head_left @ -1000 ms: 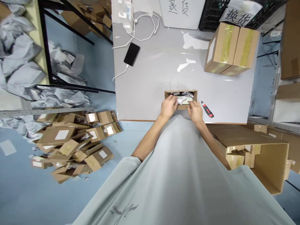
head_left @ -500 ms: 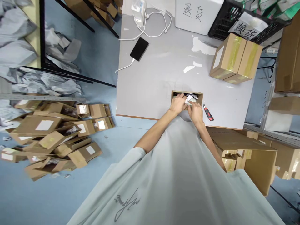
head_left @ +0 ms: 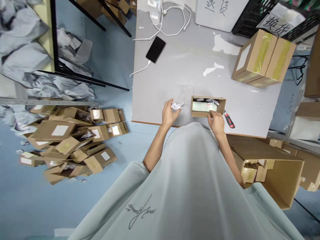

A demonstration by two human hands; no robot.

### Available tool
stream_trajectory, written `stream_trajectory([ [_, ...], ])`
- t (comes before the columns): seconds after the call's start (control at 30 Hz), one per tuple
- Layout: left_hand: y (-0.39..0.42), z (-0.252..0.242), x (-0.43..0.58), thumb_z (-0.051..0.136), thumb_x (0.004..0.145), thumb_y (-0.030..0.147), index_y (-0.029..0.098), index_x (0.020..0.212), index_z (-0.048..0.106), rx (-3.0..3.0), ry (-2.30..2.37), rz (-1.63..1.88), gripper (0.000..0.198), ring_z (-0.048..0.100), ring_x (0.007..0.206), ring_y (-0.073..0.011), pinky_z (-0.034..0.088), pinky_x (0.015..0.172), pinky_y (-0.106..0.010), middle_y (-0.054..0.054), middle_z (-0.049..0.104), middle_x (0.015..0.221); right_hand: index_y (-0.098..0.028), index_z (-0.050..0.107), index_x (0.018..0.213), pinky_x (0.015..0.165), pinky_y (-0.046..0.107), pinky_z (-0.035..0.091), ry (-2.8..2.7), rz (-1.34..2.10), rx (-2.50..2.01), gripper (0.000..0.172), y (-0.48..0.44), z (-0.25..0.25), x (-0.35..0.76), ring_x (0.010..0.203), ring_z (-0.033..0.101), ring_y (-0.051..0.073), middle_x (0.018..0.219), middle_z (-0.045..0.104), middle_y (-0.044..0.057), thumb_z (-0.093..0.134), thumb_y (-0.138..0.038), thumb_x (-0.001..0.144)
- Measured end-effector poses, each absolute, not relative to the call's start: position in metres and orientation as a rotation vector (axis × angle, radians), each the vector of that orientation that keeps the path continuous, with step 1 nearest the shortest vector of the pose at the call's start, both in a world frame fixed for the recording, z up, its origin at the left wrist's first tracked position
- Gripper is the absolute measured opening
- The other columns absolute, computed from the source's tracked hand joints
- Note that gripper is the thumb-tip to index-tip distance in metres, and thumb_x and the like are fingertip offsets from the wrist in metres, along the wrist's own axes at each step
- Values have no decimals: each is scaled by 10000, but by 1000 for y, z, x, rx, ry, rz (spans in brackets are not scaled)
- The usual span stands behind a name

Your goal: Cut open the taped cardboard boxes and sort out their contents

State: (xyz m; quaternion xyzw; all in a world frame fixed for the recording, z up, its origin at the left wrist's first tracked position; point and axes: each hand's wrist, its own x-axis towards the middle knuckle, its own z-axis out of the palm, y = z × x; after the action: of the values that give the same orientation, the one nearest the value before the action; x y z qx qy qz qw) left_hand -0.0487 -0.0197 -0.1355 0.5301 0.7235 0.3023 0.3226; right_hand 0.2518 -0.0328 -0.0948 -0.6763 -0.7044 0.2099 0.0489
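A small open cardboard box [head_left: 207,106] sits near the front edge of the grey table [head_left: 190,73], with a pale green item and bits of white paper inside. My right hand [head_left: 216,120] grips the box's near wall. To the left of the box, my left hand [head_left: 169,113] is over the table, its fingers pinching a crumpled white paper [head_left: 177,106].
A red utility knife [head_left: 229,120] lies right of the box. Two taped cartons [head_left: 260,58] stand at the back right, a black phone [head_left: 155,49] on a cable at the back left. Small boxes [head_left: 72,140] are piled on the floor at left; a large open carton [head_left: 272,166] stands at right.
My left hand has come out of the box to the left with the crumpled paper. My right hand stays at the box's near wall. The pale green item inside now shows.
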Motion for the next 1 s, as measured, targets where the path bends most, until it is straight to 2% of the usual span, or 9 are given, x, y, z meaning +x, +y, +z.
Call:
stream_trajectory([
  [0.07, -20, -122, -25, 782, 988, 263, 232, 1487, 640, 1536, 1740, 910, 519, 754, 1281, -270, 667, 1061, -414, -136, 720, 1484, -112, 772, 1430, 1086, 500, 570, -2147, 611, -2074, 438, -30, -94, 254, 1192, 714, 382, 1293, 823, 225, 520, -265, 1107],
  [0.17, -14, -101, 15, 663, 1087, 289, 252, 1427, 687, 1746, 1442, 902, 343, 762, 1238, -235, 643, 1100, -386, -95, 773, 1380, -108, 769, 1432, 1095, 506, 558, -2149, 570, -2076, 438, -25, -89, 259, 1213, 700, 390, 1298, 819, 227, 523, -226, 1090],
  [0.27, 3, -98, 51, 657, 1058, 209, 218, 1434, 705, 1884, 1302, 592, 379, 726, 1347, -265, 589, 1191, -400, -116, 757, 1441, -100, 752, 1455, 1123, 505, 535, -2202, 562, -2093, 439, -18, -83, 263, 1245, 683, 395, 1350, 796, 236, 520, -195, 1094],
  [0.37, 28, -109, 76, 648, 1002, 126, 157, 1497, 690, 2000, 1360, 197, 497, 639, 1476, -340, 527, 1265, -463, -184, 686, 1563, -90, 728, 1477, 1135, 485, 508, -2259, 570, -2136, 440, -12, -79, 267, 1267, 661, 390, 1384, 766, 248, 498, -180, 1114],
  [0.47, 48, -119, 90, 631, 978, 100, 86, 1486, 704, 2076, 1453, -86, 513, 606, 1487, -409, 507, 1264, -518, -254, 664, 1569, -106, 747, 1428, 1117, 515, 494, -2256, 538, -2136, 445, -3, -85, 271, 1266, 629, 401, 1381, 754, 256, 437, -141, 1110],
  [0.6, 60, -123, 101, 644, 938, 72, 51, 1482, 708, 2112, 1453, -278, 548, 598, 1489, -418, 471, 1284, -507, -266, 656, 1578, -114, 771, 1391, 1119, 618, 468, -2204, 461, -2073, 537, 21, -108, 275, 1331, 581, 434, 1311, 761, 278, 330, -83, 1086],
  [0.73, 57, -119, 103, 685, 972, 144, 86, 1534, 683, 2094, 1479, -213, 565, 582, 1503, -418, 479, 1283, -530, -252, 656, 1584, -50, 812, 1299, 1154, 652, 429, -2267, 472, -2076, 508, 48, -124, 280, 1343, 572, 448, 1320, 736, 311, 360, -64, 1066],
  [0.87, 42, -107, 90, 712, 1016, 230, 136, 1626, 613, 2002, 1547, 30, 625, 603, 1502, -394, 496, 1292, -513, -217, 651, 1606, -102, 836, 1194, 1123, 592, 444, -2332, 467, -2041, 437, 50, -113, 288, 1275, 591, 418, 1292, 752, 273, 414, -79, 1083],
  [1.0, 14, -88, 74, 723, 1041, 252, 209, 1683, 544, 1909, 1565, 399, 668, 613, 1532, -326, 502, 1303, -446, -153, 617, 1670, -176, 821, 1138, 1019, 534, 461, -2346, 430, -1880, 365, 24, -80, 291, 1156, 592, 395, 1168, 768, 216, 459, -219, 1145],
])
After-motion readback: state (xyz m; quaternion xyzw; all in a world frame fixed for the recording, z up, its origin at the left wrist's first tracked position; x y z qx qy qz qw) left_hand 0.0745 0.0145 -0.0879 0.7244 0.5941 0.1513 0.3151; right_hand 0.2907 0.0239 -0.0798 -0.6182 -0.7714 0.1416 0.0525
